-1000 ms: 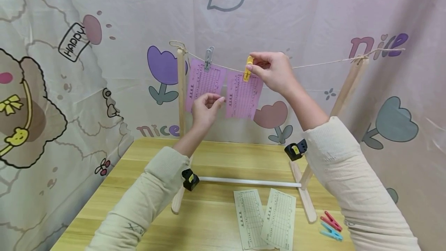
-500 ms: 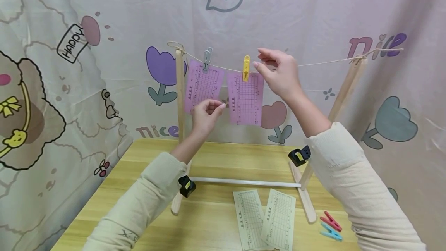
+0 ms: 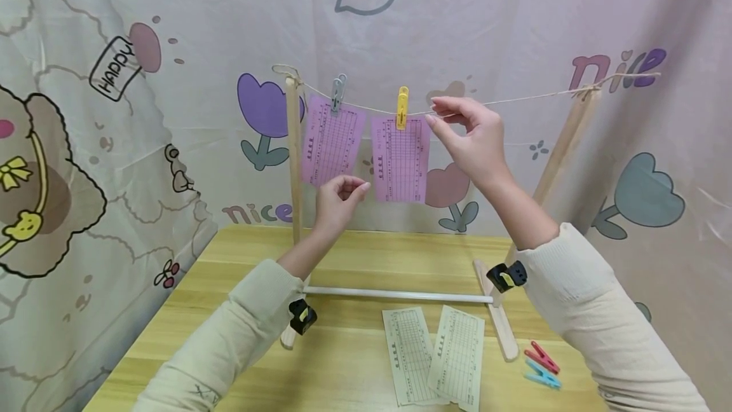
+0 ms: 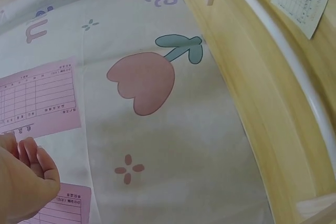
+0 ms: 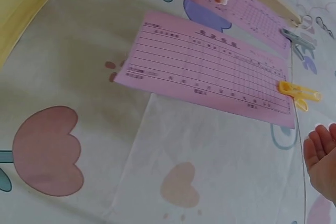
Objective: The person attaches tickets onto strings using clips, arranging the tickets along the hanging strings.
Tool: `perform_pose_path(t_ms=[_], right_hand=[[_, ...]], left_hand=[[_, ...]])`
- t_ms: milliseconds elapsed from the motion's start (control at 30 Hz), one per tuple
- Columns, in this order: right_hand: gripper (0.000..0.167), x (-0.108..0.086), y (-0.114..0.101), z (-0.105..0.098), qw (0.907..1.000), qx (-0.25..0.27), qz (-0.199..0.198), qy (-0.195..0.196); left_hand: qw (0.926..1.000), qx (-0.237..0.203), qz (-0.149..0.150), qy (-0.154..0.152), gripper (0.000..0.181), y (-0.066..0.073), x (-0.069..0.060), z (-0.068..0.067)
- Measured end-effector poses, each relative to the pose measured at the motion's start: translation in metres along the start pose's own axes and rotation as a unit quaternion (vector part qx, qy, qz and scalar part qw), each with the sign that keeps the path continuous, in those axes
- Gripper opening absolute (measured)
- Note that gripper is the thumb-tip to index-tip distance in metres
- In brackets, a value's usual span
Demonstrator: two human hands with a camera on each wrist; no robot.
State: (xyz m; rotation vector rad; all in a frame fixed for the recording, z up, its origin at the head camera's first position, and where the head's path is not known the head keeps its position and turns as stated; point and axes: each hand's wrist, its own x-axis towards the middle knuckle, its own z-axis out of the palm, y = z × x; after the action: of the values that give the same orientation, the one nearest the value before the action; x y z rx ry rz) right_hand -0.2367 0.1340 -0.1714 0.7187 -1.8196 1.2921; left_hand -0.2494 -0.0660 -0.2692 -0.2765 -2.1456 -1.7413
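Observation:
Two pink printed slips hang from a thin string (image 3: 532, 98). The left slip (image 3: 334, 138) has a grey clothespin (image 3: 337, 94) at its top edge, and the right slip (image 3: 400, 161) a yellow clothespin (image 3: 402, 108). My right hand (image 3: 471, 138) is just right of the yellow clothespin, thumb and fingertips parted on either side of the string; whether they touch it I cannot tell. In the right wrist view the yellow clothespin (image 5: 299, 91) is free of the fingers. My left hand (image 3: 337, 205), loosely curled and holding nothing, is in front of the left slip's lower edge.
Wooden posts (image 3: 294, 164) carry the string, and a white rod (image 3: 400, 295) joins their feet. Two overlapping pale green printed slips (image 3: 408, 355) lie on the wooden table (image 3: 337, 361). A red clothespin (image 3: 542, 358) and a blue clothespin (image 3: 542, 374) lie at right. A patterned cloth hangs behind.
My right hand has let go of the yellow clothespin and moved right and slightly down. The clothespin stays on the string with the right slip. My left hand has sunk a little.

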Motion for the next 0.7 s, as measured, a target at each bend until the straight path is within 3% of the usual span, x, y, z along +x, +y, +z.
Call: perform_pose_path(t_ms=[333, 700], right_hand=[[0.025, -0.027, 0.01, -0.01, 0.9997, -0.016, -0.003, -0.017], [0.025, -0.063, 0.023, -0.032, 0.9993, -0.031, 0.012, -0.02]], left_hand=[[0.9999, 0.007, 0.009, -0.01, 0.014, -0.013, -0.01, -0.001], [0.9997, 0.01, -0.007, -0.022, 0.014, -0.035, -0.027, -0.002]])
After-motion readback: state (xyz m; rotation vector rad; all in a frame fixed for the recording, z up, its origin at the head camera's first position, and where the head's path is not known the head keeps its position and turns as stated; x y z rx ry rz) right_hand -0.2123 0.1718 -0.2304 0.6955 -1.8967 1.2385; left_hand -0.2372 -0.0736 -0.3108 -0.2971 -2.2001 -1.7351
